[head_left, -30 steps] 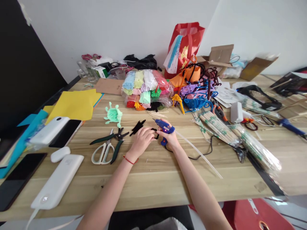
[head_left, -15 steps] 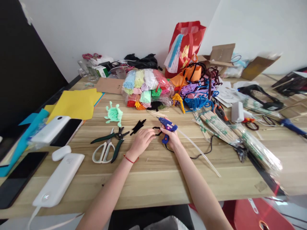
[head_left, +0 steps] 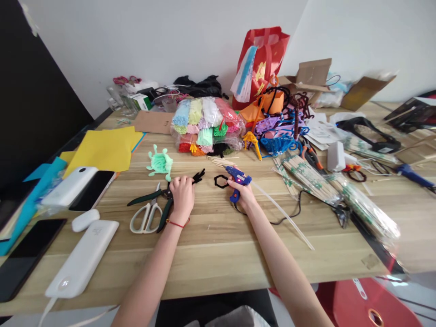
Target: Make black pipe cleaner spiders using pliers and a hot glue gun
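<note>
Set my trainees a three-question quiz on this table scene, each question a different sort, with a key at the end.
1. Multiple choice. What is in the right hand's grip?
A) a phone
B) a blue glue gun
C) a power bank

2. True or false. The white-handled scissors lie to the left of the glue gun.

3. Fill in the blank. The small loop just left of the glue gun is coloured ____.

Key
1. B
2. True
3. black
</note>
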